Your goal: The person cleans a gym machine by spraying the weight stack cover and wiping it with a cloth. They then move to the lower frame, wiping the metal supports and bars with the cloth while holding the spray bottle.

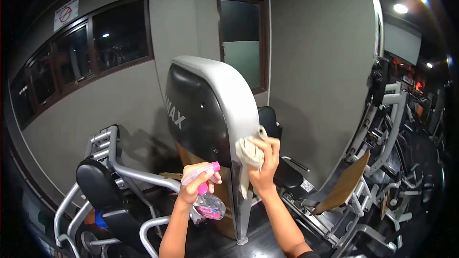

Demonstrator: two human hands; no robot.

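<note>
My left hand is closed around the neck of a clear spray bottle with a pink nozzle and a pink label. The bottle hangs in front of the machine's lower part. In my right hand is a bunched beige cloth, pressed against the silver edge of a tall gym machine housing. A loose end of the cloth hangs below the fingers. The housing has a black side panel with white letters, of which "MAX" is readable.
A black-padded seat machine with silver tubes stands at the left. To the right are a brown board on a silver frame and further gym machines. Grey walls with windows rise behind.
</note>
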